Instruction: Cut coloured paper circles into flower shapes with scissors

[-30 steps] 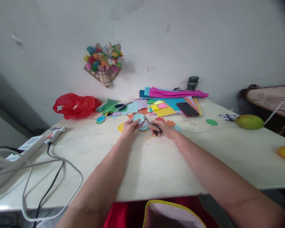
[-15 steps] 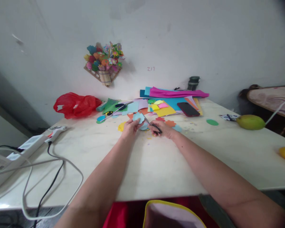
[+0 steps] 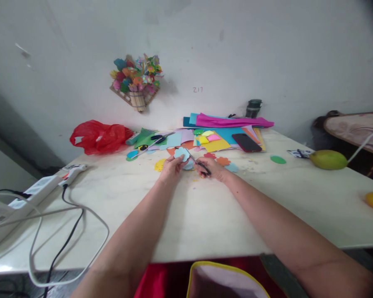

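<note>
My left hand (image 3: pixel 172 167) pinches a light blue scalloped paper piece (image 3: pixel 181 154) above the middle of the table. Just to the right, my right hand (image 3: pixel 211 169) is closed around the black handles of a pair of scissors (image 3: pixel 204 168). The blades point up and left, with their tips at the right edge of the blue paper. Yellow paper shapes (image 3: pixel 159 165) lie left of my left hand. Beyond my right hand lie a red shape (image 3: pixel 209 156) and an orange flower shape (image 3: pixel 223 161).
Coloured sheets (image 3: pixel 217 145) and a phone (image 3: pixel 246 142) lie at the back. A second pair of scissors (image 3: pixel 158 138) and a red bag (image 3: pixel 99 136) are back left. Cables and a power strip (image 3: pixel 37 190) occupy the left, a green-yellow fruit (image 3: pixel 328 159) the right.
The light blue paper in my left hand has turned or shifted very slightly. Otherwise both hands and the scissors are almost where they were.
</note>
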`<state>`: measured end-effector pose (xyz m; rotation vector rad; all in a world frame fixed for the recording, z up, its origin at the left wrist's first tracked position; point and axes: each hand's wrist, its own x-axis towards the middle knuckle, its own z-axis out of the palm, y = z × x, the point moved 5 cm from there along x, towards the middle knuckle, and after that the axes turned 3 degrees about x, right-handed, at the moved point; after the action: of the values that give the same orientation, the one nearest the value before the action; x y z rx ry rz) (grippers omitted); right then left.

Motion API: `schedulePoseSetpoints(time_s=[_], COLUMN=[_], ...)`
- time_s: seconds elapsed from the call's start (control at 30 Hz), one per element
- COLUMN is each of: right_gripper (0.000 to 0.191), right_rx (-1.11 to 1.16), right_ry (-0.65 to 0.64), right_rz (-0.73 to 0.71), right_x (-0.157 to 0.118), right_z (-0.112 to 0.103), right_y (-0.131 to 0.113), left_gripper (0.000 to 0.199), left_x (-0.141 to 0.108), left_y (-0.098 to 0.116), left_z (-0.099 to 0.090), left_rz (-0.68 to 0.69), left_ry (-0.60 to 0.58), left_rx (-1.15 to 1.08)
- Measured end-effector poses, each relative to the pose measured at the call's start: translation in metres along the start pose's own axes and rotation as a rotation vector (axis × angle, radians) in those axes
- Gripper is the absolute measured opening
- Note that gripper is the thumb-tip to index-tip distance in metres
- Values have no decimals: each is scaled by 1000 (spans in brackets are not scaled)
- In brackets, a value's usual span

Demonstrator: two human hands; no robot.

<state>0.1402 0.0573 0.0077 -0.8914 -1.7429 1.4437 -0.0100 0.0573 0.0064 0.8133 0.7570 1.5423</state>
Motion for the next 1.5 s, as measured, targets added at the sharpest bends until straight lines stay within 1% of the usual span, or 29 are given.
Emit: schedulePoseSetpoints(time_s=[0.27,0.53,0.87,1.0,1.23,1.5], right_gripper=[29,31,28,27,26,29], right_rx=[19,17,-7,-3,-2,1], right_ry=[14,20,13,6,2,-18], right_rz=[27,19,-5,-9,1,-35], right_x=[-1,-3,-1,-2,-2,-2], right_z=[1,3,1,1,2,1], right_y=[-2,-6,-1,-2,-4,-3], left_gripper=[18,17,14,16,24,26], left_x=[0,-1,0,-1,-3,-4], left_y=[-1,0,0,0,2,3], left_z=[0,2,1,0,2,4], left_rz=[3,0,3,-3,-5,7], left_ry=[-18,4,-17,-1,-19,-17], left_rx=[-15,-3,-18,-1,35,10])
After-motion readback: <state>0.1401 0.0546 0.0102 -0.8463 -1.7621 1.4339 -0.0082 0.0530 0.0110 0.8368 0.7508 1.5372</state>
